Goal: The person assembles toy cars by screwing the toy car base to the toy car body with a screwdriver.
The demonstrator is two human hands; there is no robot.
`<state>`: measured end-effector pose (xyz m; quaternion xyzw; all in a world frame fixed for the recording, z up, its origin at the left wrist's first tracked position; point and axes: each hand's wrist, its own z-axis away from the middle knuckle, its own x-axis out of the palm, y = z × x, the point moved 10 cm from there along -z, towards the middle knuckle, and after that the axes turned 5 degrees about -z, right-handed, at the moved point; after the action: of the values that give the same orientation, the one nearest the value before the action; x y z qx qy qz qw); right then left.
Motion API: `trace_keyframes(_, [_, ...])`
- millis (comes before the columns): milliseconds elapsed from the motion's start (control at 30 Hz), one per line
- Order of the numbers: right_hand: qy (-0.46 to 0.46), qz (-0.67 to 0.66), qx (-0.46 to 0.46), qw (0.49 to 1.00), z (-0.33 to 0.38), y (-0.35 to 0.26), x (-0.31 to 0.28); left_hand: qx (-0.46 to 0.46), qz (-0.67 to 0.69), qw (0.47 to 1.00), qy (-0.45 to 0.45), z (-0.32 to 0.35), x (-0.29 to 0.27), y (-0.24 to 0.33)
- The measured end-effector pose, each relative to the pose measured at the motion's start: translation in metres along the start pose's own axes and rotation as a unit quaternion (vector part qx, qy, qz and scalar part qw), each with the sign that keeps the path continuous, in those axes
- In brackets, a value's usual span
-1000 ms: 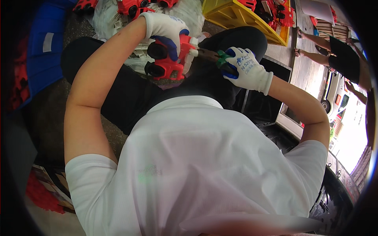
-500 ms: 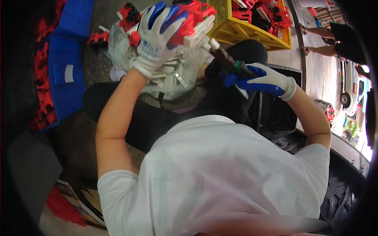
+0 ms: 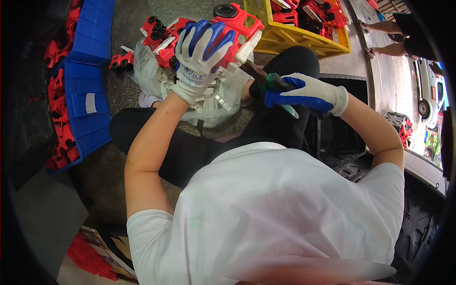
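Note:
My left hand [image 3: 202,57], in a white glove with blue palm coating, grips a red toy truck [image 3: 237,21] with black wheels and white parts, held up in front of me. My right hand [image 3: 306,92], gloved the same way, is closed around a screwdriver [image 3: 259,76] with a dark and green handle. Its tip points at the right end of the truck. Both arms reach forward over my white shirt.
A clear bag of white plastic parts [image 3: 213,102] lies on the floor under the truck, more red toy trucks [image 3: 156,35] beside it. A yellow crate [image 3: 294,38] of red toys stands ahead, blue bins [image 3: 88,95] at left. Another person's legs [image 3: 389,35] are at upper right.
My view has swung downward and left. My left hand has turned the truck and held it higher, and my right hand has kept the screwdriver against the truck's right end.

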<state>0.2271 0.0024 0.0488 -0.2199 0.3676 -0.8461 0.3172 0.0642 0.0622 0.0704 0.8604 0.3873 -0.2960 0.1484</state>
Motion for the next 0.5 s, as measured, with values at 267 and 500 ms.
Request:
trace_keyframes(267, [-0.008,-0.041,-0.031,0.999,-0.007,0.038,-0.002,0.035,0.017,0.999,-0.019,-0.011,0.016,0.03])
trace_keyframes(500, [0.032,-0.051,-0.052,0.997,0.002,0.028,-0.005,0.044,0.028,0.998,-0.018,-0.017,0.019,0.032])
